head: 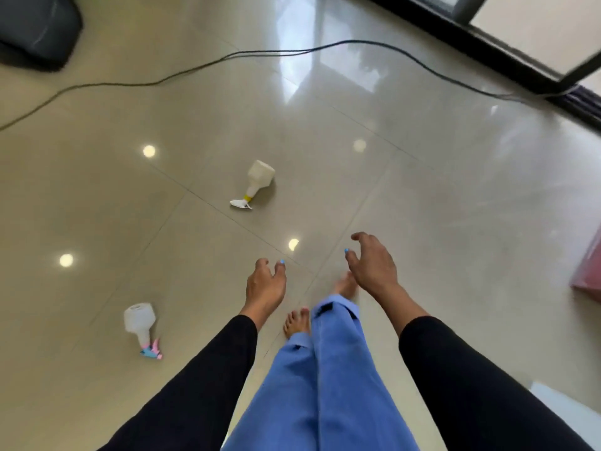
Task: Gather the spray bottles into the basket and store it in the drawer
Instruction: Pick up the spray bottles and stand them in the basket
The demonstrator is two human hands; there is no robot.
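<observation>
Two spray bottles lie on their sides on the glossy tiled floor. A cream bottle with a white trigger and yellow collar [257,182] rests ahead of me, near the middle. A white bottle with a pink and blue trigger [140,325] lies at the lower left. My left hand [265,284] hangs empty in front of me, fingers loosely curled and apart, below the cream bottle. My right hand [372,263] is also empty with fingers spread. No basket or drawer is in view.
A black cable [292,53] snakes across the floor at the back. A dark cushioned object [35,27] sits at the top left. A black door frame [520,60] runs along the top right. A pink object [590,271] lies at the right edge. My bare feet [297,322] stand below my hands.
</observation>
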